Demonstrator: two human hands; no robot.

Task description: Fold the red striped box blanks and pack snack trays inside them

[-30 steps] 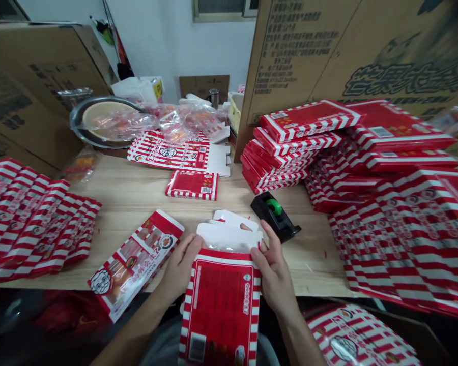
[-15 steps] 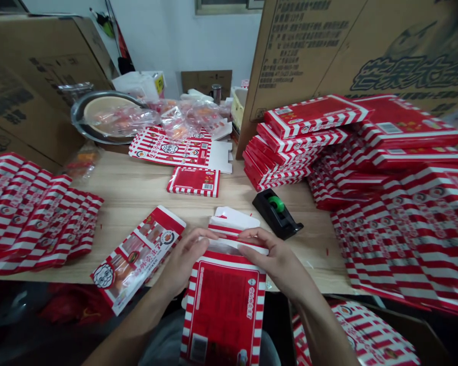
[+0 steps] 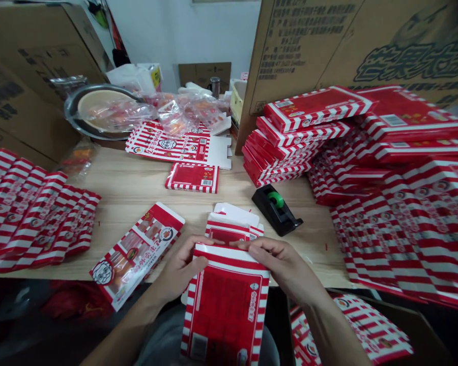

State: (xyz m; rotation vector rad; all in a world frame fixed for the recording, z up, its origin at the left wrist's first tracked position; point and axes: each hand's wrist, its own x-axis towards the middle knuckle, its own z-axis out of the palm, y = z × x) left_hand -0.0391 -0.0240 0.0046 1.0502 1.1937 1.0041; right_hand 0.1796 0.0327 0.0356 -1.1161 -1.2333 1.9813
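Observation:
A red cardboard box [image 3: 225, 305] with striped red-and-white edges is held upright over my lap, its top end at the table's front edge. My left hand [image 3: 187, 264] grips the top left corner, thumb on the near face. On the top right corner my right hand [image 3: 277, 256] is closed the same way; fingers of both hands are partly hidden behind the box. Just beyond lies another red-and-white carton [image 3: 229, 231] with a white flap. A black tape dispenser [image 3: 277, 209] with green tape stands to its right. Left of my hands lies a flat printed carton [image 3: 137, 254].
Piles of red boxes [image 3: 316, 109] and striped cartons [image 3: 408, 229] fill the right side. More striped cartons [image 3: 34, 213] lie at left. A small red box [image 3: 193, 178], bagged food pieces [image 3: 175, 117] and a metal basin [image 3: 74, 112] sit farther back.
The white flap at the top of the held box has been folded down, and the opening no longer shows. Both hands have shifted slightly to the top corners.

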